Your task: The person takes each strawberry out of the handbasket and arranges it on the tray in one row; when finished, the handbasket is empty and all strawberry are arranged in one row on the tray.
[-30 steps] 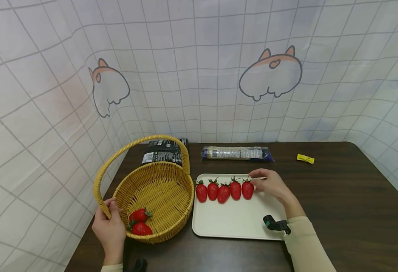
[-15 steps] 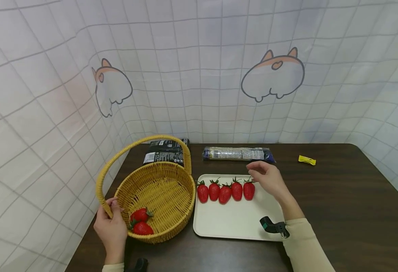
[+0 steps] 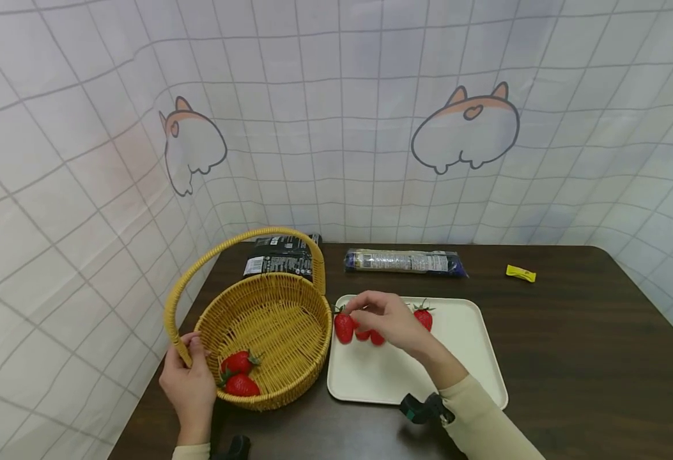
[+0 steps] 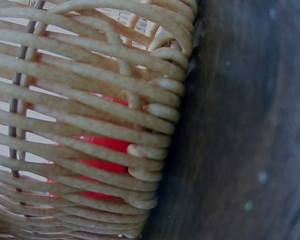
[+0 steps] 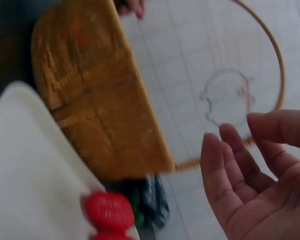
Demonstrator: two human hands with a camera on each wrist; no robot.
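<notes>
My left hand (image 3: 189,390) grips the yellow wicker basket (image 3: 284,338) where its arched handle meets the rim. Two red strawberries (image 3: 241,385) lie inside at the basket's near left; in the left wrist view, red (image 4: 110,144) shows through the weave. To the right, a white tray (image 3: 371,380) bears a row of strawberries along its far side. Over that row hovers my right hand (image 3: 390,319), fingers loosely bent and nothing between them in the right wrist view. It is nearest the leftmost strawberry (image 3: 344,328) and hides part of the row; the rightmost strawberry (image 3: 424,318) shows past it.
Behind the basket lies a black printed package (image 3: 281,259). A long clear-and-blue packet (image 3: 405,261) lies beyond the tray, and a small yellow wrapped piece (image 3: 521,273) is at the back right. A grid-patterned curtain (image 3: 348,160) stands behind the dark table (image 3: 572,351).
My right hand has left the rightmost strawberry, lifted slightly, and moved left over the row toward the leftmost one. My left hand keeps its grip on the basket.
</notes>
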